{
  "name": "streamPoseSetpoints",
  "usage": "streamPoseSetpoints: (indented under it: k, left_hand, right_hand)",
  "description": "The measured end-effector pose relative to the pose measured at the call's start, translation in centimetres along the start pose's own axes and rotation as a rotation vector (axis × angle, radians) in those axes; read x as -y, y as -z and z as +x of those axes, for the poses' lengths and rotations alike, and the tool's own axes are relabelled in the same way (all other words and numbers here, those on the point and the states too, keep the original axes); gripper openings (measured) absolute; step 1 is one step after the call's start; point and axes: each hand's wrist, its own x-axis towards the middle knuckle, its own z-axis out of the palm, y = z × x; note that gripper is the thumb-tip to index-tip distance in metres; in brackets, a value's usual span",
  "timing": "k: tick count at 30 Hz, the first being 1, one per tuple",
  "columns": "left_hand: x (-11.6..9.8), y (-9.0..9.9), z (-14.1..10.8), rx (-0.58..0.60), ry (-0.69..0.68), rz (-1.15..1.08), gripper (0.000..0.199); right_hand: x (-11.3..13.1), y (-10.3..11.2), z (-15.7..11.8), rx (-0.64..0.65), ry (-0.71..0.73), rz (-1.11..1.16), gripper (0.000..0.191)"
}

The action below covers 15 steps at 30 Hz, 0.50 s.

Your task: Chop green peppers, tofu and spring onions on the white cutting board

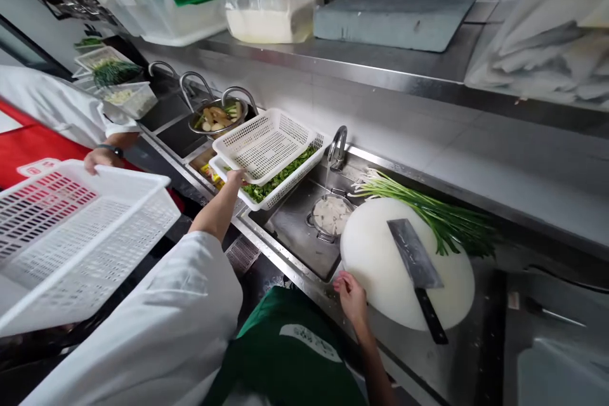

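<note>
My left hand (pixel 235 177) reaches forward and grips the near corner of a shallow white perforated basket (pixel 273 139). That basket rests tilted on a second white basket (pixel 284 198), which holds chopped leafy greens (pixel 278 181). My right hand (pixel 352 295) is low at the counter's front edge, beside a thick round white cutting board (pixel 380 235). Its fingers are curled in; what they hold, if anything, I cannot make out. A cleaver (pixel 416 260) with a black handle lies on the board. Long green onions (pixel 423 203) lie behind and partly over the board.
Water runs from a tap (pixel 338 143) into a metal strainer (pixel 332 214) of pale pieces in the sink. At left a co-worker's hand (pixel 102 157) holds a large white basket (pixel 128 228). A metal shelf (pixel 361 70) with tubs and bags overhangs the counter.
</note>
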Motion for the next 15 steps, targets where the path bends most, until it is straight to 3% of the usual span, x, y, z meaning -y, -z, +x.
streamPoseSetpoints:
  k: [5,8,12,15]
  left_hand:
    - [-2.6,-0.3,2.3,-0.019,0.085,-0.051,0.027]
    - [-3.7,1.9,3.0,0.008,0.074,-0.147,0.028]
    - [-2.6,8.5,1.1,0.032,0.020,-0.276,0.020]
    - [1.2,15.6,-2.5,-0.029,-0.044,-0.328,0.018]
  right_hand:
    - [-1.8,-1.4,-1.0,-0.036,-0.030,0.107,0.057]
    - [-1.8,-2.0,-1.0,-0.046,-0.090,0.147,0.062]
    - [-0.1,-3.1,0.2,0.002,-0.129,0.153,0.063]
    - [1.6,-4.1,1.8,0.127,-0.082,0.128,0.058]
